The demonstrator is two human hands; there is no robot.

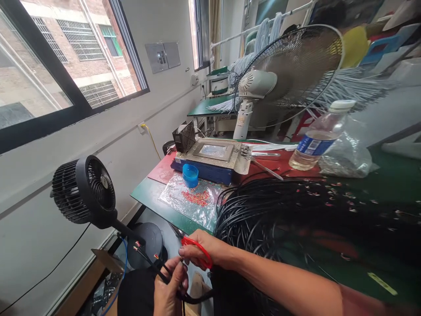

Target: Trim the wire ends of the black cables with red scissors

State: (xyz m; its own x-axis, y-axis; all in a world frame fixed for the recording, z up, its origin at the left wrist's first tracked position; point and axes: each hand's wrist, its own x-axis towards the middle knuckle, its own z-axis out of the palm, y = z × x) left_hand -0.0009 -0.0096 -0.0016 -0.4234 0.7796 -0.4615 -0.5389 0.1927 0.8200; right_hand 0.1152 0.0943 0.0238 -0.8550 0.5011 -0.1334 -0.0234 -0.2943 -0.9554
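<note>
Low in front of me, my left hand (171, 281) is closed round a few black cables (149, 260). Their stripped ends fan out to the upper left, with short red, white and yellow wires showing. My right hand (197, 250) grips red-handled scissors (206, 256), whose dark blades point up and left, away from the cables. The thumb and finger of this hand meet the left fingertips; whatever is pinched there is too small to make out. To the right, a large bundle of black cables (243, 210) lies on the green table (144, 193), many with coloured wire ends.
Behind the hands, a clear plastic sheet (171, 197) holds red scraps beside a blue cup (190, 175). Further back stand a blue-sided heating unit (210, 171), a bottle (312, 140) and a large fan (256, 83). A black fan (85, 188) stands left, above a cardboard box (82, 285).
</note>
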